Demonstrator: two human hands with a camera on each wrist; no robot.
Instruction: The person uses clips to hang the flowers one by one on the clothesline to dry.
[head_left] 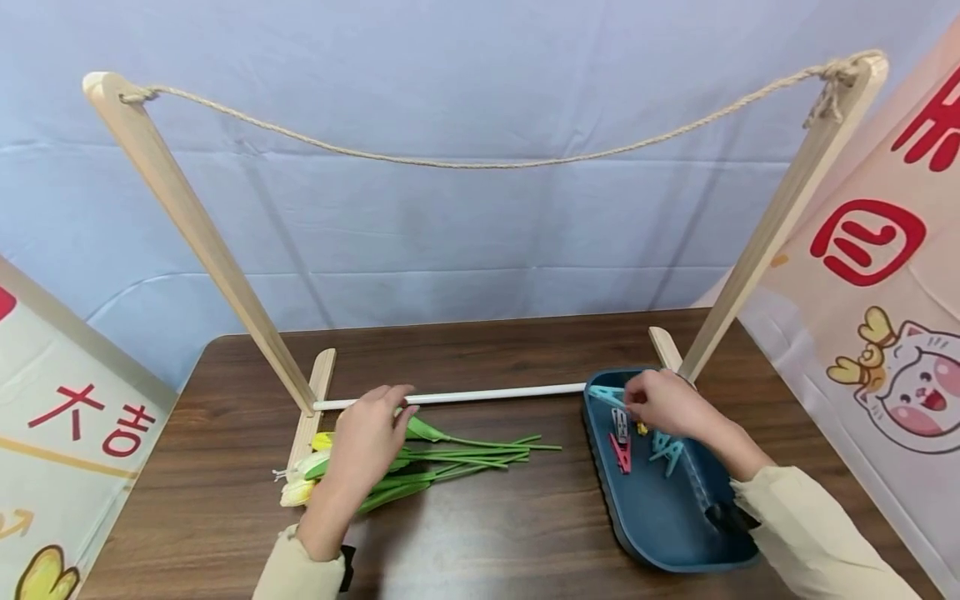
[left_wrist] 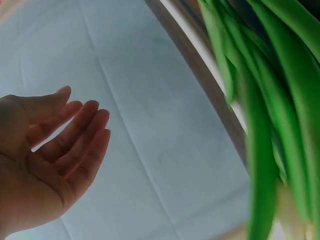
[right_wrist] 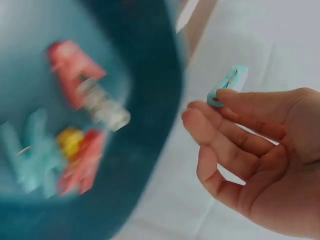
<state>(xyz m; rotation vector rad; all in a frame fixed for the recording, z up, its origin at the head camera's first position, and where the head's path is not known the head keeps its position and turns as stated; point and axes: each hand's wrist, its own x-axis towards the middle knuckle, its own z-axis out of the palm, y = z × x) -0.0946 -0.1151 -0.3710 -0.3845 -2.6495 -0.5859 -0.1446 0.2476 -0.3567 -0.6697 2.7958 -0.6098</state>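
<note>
My right hand (head_left: 670, 403) is over the far end of a dark blue basin (head_left: 645, 533) and pinches a light blue clothespin (right_wrist: 229, 86) between thumb and finger. In the basin lie other clothespins: a pink one (head_left: 621, 454), a grey one (head_left: 620, 426), a light blue one (head_left: 667, 450) and a partly hidden yellow one (right_wrist: 70, 142). My left hand (head_left: 371, 437) hovers above a bunch of artificial tulips (head_left: 450, 457) with green stems, its fingers loosely bent and holding nothing. In the left wrist view, green leaves (left_wrist: 260, 120) stand beside that hand, apart from it.
A wooden frame with a left post (head_left: 202, 233) and a right post (head_left: 780, 217) stands on the brown table (head_left: 517, 533). A sagging rope (head_left: 465, 165) joins the post tops; a white rod (head_left: 495, 394) joins them low down. A pale cloth (head_left: 480, 242) hangs behind.
</note>
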